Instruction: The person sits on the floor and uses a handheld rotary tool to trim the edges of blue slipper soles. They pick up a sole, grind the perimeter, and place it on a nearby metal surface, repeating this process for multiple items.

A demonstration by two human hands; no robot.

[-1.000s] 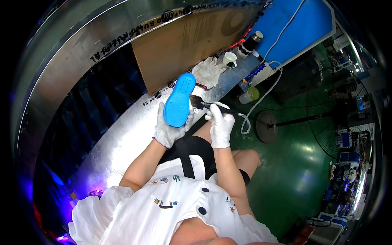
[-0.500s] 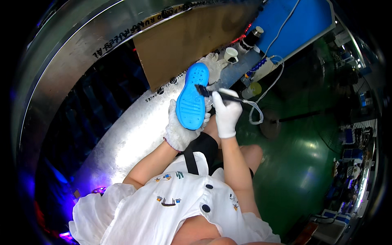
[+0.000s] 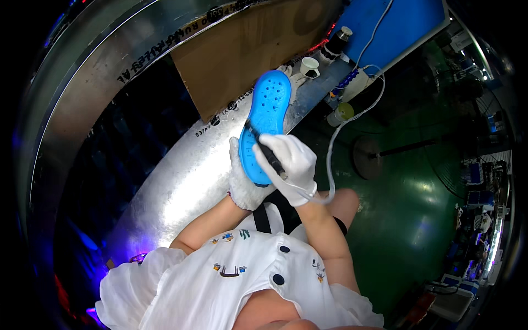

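Note:
A blue shoe sole point(image 3: 270, 99), dotted with small holes at its far end, is tilted up in front of me. My left hand point(image 3: 245, 184), in a white knitted glove, grips its near end from below and the left side; some of its fingers are hidden behind the sole. In my white-gloved right hand point(image 3: 291, 165) is a slim black brush point(image 3: 270, 157), its dark tip at the sole's left edge near the middle. A pale flexible hose point(image 3: 330, 165) loops close behind the right hand.
The shiny metal bench point(image 3: 165, 203) curves along the left. A cardboard sheet point(image 3: 220, 66) leans beyond it. Farther right stand a white cup point(image 3: 309, 67), a dark flask point(image 3: 336, 43) and a yellow-green container point(image 3: 342, 113). A round-based stand point(image 3: 367, 158) rests on the green floor.
The sole has risen slightly away from me. My right hand has swung nearer and turned, shifting the brush tip from the sole's right-hand middle to its left edge. The hose has swung along.

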